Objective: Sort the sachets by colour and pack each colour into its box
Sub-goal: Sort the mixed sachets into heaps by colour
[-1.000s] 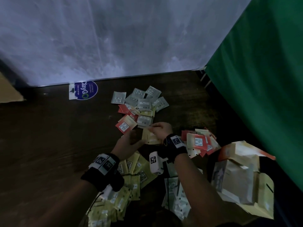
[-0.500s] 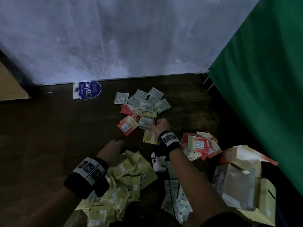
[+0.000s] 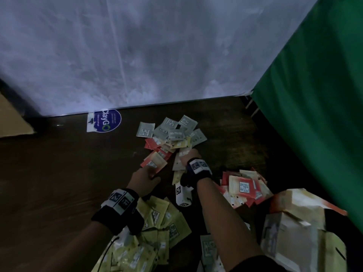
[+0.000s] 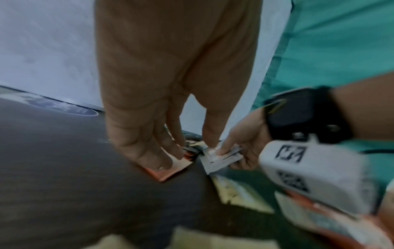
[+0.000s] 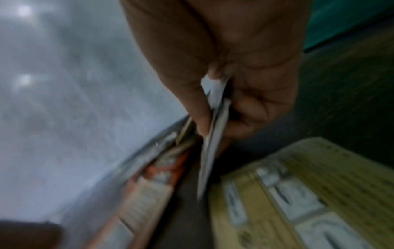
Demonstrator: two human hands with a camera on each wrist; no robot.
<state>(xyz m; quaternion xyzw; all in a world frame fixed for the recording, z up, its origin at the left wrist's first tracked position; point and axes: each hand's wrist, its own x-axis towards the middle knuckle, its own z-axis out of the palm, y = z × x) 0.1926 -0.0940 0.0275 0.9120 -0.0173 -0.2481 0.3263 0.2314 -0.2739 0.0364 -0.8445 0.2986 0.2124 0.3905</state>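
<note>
My left hand (image 4: 147,101) presses straightish fingers (image 4: 157,156) on a red sachet (image 4: 168,170) mid-frame, to slide it free. My right hand (image 4: 241,143) pinches grey sachets (image 4: 219,158), gathering one colour. Boxes (image 3: 300,228) wait lower right on the bench (image 3: 59,183).

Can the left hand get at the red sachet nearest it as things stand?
Probably yes. The left hand already has its fingertips on the red sachet, which lies flat on the table with nothing over it; the right hand holds grey sachets beside it.
</note>
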